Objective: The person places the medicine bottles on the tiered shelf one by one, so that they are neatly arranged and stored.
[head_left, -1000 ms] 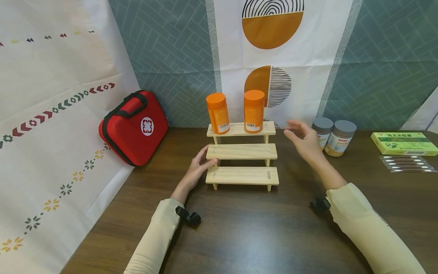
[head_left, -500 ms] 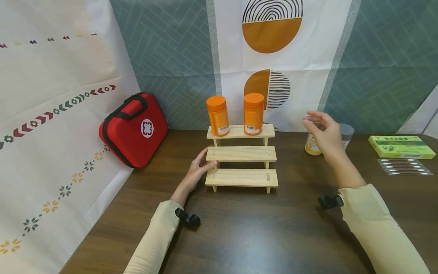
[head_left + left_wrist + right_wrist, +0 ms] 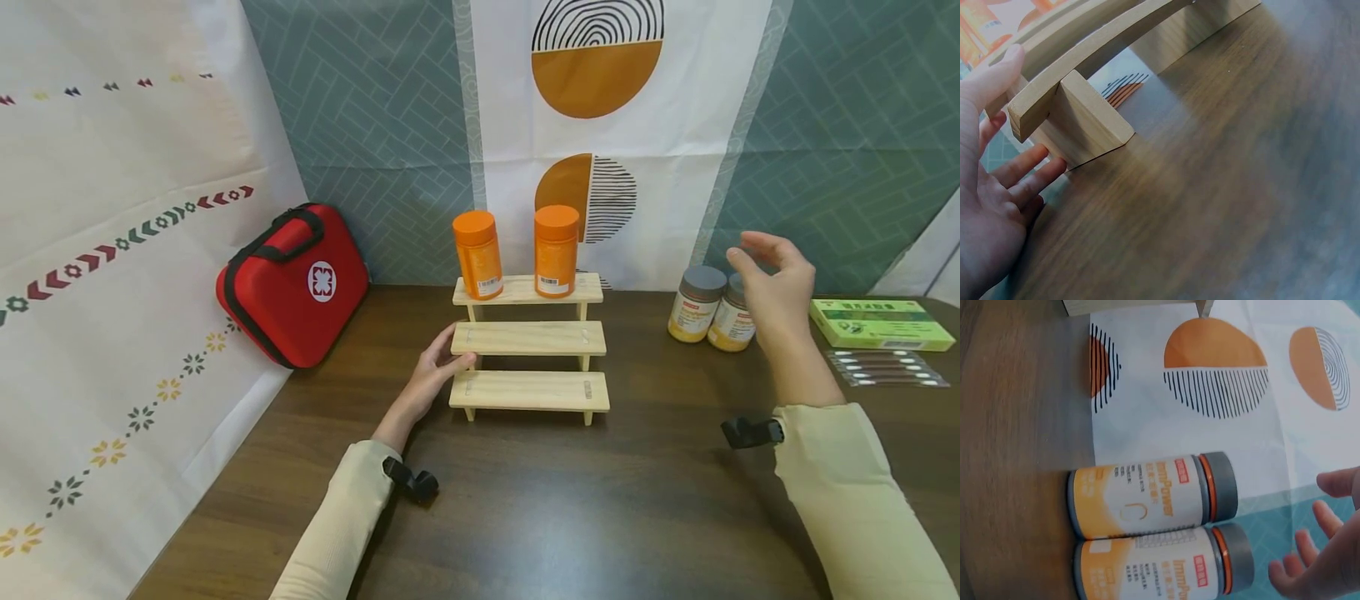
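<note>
Two jars (image 3: 693, 310) are standing near the loosely spread-fingered right hand (image 3: 782, 287); the left hand (image 3: 431, 373) is seemingly pinching a wooden stand (image 3: 528, 338).

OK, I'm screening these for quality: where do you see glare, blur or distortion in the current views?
Head view: a pale glare patch on the table near the bottom middle; left wrist view: the wooden rack's lowest shelf looks bowed, probably lens distortion, and the tabletop goes soft toward the lower right; right wrist view: the upper gray-capped bottle's smallest print is too soft to read.
</note>
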{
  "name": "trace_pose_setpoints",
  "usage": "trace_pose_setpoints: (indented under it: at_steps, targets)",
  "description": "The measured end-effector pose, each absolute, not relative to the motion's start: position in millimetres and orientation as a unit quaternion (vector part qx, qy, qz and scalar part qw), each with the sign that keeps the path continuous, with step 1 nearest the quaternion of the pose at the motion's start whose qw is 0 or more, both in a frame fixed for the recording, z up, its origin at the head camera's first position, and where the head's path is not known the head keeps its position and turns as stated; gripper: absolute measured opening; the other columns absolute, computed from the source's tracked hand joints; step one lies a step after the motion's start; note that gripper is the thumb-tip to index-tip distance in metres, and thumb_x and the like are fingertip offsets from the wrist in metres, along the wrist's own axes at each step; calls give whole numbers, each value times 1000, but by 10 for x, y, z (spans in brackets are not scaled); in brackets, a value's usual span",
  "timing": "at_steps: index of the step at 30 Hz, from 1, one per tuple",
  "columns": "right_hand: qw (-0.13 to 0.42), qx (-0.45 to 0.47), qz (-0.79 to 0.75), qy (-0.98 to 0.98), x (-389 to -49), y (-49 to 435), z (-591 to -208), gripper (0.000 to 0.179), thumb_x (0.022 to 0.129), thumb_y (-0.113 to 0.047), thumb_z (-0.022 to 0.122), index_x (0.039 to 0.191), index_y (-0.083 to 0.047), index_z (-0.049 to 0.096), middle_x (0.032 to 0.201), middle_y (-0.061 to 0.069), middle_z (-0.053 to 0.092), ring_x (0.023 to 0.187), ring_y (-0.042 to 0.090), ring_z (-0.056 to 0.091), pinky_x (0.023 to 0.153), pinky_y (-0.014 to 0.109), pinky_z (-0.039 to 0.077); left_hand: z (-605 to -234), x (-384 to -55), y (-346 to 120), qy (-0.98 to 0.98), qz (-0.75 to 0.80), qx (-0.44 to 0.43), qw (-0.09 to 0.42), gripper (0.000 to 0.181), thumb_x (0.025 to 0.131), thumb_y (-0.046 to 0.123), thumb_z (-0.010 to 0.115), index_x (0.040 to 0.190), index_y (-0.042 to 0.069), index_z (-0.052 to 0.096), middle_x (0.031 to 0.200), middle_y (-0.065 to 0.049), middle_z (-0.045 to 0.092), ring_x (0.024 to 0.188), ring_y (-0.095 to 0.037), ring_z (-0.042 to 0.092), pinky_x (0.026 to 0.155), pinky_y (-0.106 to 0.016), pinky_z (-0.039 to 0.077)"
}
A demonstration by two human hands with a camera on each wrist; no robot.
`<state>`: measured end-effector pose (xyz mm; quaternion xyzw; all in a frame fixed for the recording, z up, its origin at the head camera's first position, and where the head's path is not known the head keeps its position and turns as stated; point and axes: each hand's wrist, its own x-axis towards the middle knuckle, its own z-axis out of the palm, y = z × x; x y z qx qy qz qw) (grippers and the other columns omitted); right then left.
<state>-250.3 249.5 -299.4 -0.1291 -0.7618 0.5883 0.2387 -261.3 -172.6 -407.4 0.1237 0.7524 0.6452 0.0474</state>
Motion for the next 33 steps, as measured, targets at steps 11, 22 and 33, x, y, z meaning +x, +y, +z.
trace_pose_setpoints:
  at_steps: [11, 22, 33]
  targets:
    - [149, -209, 627, -735, -2579, 2747, -3046, 54, 96, -41, 55, 147, -31, 41, 162, -10, 16, 150, 10, 10, 122, 33, 18, -4059, -2623, -1721, 756, 641, 124, 49, 67, 95, 12, 58, 155, 12, 26, 152, -17, 42, 126, -29, 49, 105, -37, 40]
    - [90, -180, 593, -779, -2604, 2848, -3163, 63, 95, -50, 52, 151, -26, 36, 138, -19, 38, 150, 23, 19, 123, 44, 15, -4086, -2627, -1715, 755, 643, 119, 49, 66, 95, 13, 59, 154, 13, 28, 149, -17, 45, 122, -26, 50, 101, -34, 41]
    - [34, -140, 573, -807, -2624, 2954, -3271, 67, 96, -54, 47, 154, -26, 30, 166, 10, 1, 152, 36, 4, 122, 53, 12, -4078, -2622, -1718, 753, 645, 123, 48, 67, 95, 12, 58, 154, 11, 27, 150, -17, 43, 124, -26, 49, 104, -35, 40]
